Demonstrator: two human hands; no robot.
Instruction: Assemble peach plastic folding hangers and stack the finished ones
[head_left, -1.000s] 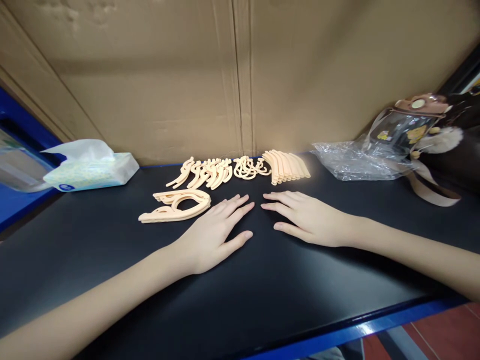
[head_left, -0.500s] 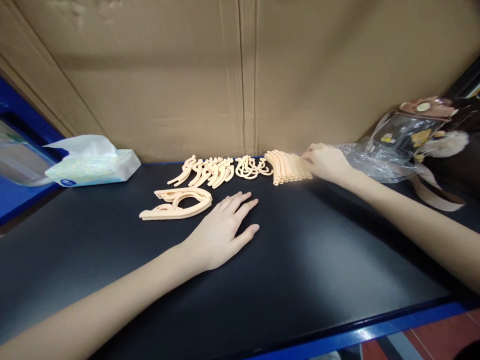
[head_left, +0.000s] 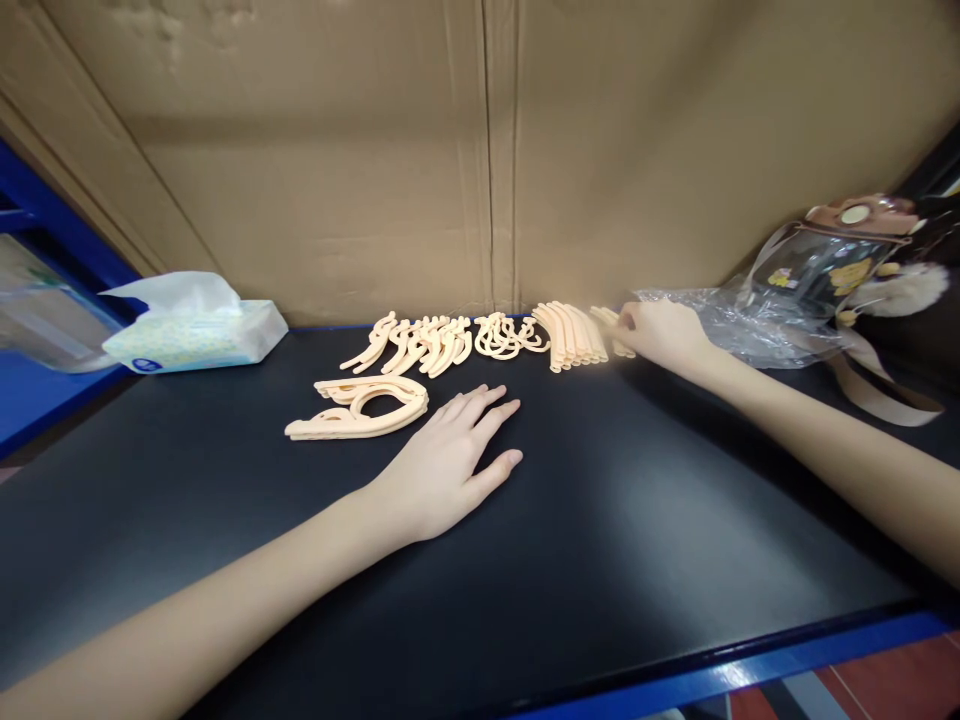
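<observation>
My left hand lies flat on the black tabletop, fingers spread, holding nothing. Its fingertips are close to the folded cream plastic hangers stacked on the left. At the back right, my right hand is closed on a cream curved hanger arm, which stands a little apart from the row of similar tube-like hanger arms. Whether it holds one arm or two is hidden by the fingers. Left of that row lie cream hooks and, further left, several slim curved hanger pieces.
A tissue pack sits at the back left. Behind everything stands a cardboard wall. On the right are a crumpled clear plastic bag and a clear bottle with a brown lid and a strap. A blue edge borders the table.
My right hand has shifted slightly right, and a gap has opened between the row of arms and what it grips. My left hand stays flat in place.
</observation>
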